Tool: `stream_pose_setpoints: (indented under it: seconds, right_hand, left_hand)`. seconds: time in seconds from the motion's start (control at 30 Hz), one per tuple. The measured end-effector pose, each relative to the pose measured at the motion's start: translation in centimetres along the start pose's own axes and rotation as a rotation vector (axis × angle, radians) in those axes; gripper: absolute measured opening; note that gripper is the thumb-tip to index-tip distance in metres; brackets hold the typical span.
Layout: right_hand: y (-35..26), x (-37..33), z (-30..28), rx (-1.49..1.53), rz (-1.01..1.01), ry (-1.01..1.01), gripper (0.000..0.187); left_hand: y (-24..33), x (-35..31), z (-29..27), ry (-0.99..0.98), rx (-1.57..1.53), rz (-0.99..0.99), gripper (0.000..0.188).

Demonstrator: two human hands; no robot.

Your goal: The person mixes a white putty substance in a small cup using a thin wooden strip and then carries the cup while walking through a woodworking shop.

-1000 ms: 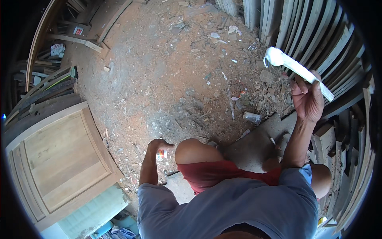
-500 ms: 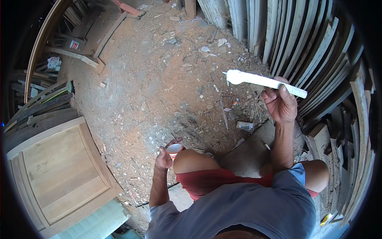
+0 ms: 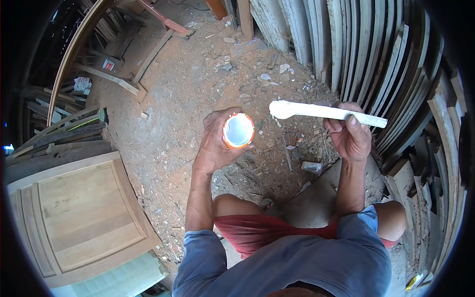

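My left hand (image 3: 213, 143) is wrapped round a small open can (image 3: 238, 129) with an orange-red outside and a whitish inside; how full it is I cannot tell. Pinched between thumb and fingers of my right hand (image 3: 352, 132) is a long, flat white stick (image 3: 319, 110). It lies nearly level, its wider, rounded left end coated in a thick white blob that looks like paste. A gap separates that end from the can's rim. Both hands are held up in front of my knees.
A panelled wooden door (image 3: 86, 208) lies at the lower left on a pale greenish piece (image 3: 118, 277). Upright boards (image 3: 346, 44) line the right side. Debris litters the dirt floor (image 3: 183, 99). A red-ended wooden frame (image 3: 170, 27) stands at the far left.
My left hand has lifted the can from beside my left knee, up and to the right, towards the stick. The right hand with the stick has dropped slightly. The view has shifted a little.
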State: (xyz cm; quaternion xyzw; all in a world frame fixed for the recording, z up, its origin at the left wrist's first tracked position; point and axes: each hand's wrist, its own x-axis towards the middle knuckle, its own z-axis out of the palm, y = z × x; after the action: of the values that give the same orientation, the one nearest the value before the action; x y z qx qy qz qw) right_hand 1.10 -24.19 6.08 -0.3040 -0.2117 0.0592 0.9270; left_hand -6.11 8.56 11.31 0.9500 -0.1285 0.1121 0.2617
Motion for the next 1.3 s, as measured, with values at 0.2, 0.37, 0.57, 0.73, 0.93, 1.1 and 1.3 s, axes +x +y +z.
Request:
stream_pose_setpoints:
  seconds: [0.2,0.37,0.57,0.73,0.93,1.1,1.3]
  right_hand:
    - [-1.9,-0.7,1.2,-0.336,0.063,0.032,0.041]
    - [-1.4,-0.4,2.0,-0.661,0.062,-0.268,0.026]
    - [0.3,-1.0,3.4,-1.051,0.12,-0.504,0.039]
    - [-0.7,-0.2,3.7,-1.121,-0.026,-0.647,0.043]
    - [-2.3,0.5,2.9,-1.109,-0.036,-0.64,0.04]
    - [-3.1,0.3,2.4,-0.99,0.0,-0.517,0.032]
    - [-2.9,-0.4,1.2,-0.816,-0.106,-0.291,0.03]
  left_hand:
    - [1.1,-0.6,6.2,0.07,-0.576,-0.216,0.094]
    - [1.7,-1.0,7.4,-0.055,-0.529,-0.255,0.09]
    - [0.7,-1.0,7.4,-0.027,-0.468,-0.191,0.083]
    - [-1.0,-1.0,7.3,0.023,-0.425,-0.207,0.079]
    - [-1.3,-0.7,7.6,0.091,-0.342,-0.186,0.077]
    - [-1.6,-0.7,7.9,0.16,-0.31,-0.147,0.078]
    - [-1.3,0.5,7.2,0.267,-0.204,0.026,0.078]
